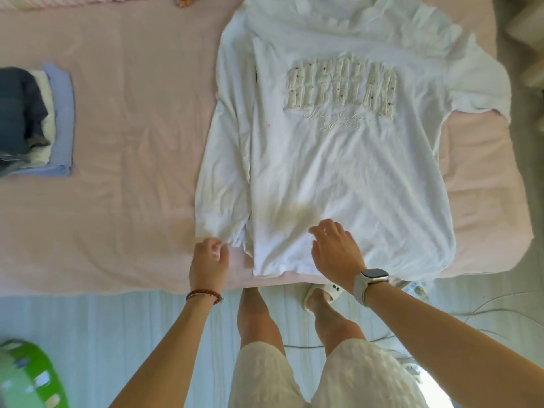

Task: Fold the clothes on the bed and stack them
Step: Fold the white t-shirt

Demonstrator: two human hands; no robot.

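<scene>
Folding the white shirt, whose long axis runs away from me.
My left hand pinches the near sleeve cuff; right hand, fingers relaxed, rests on the hem.

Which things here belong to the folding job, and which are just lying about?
Job: white T-shirt; folded stack; bed; left hand; right hand.
Lying about: green object; floor cable.

Folded stack left of white T-shirt: cropped by edge. T-shirt collar cropped; script embroidery illegible.
</scene>
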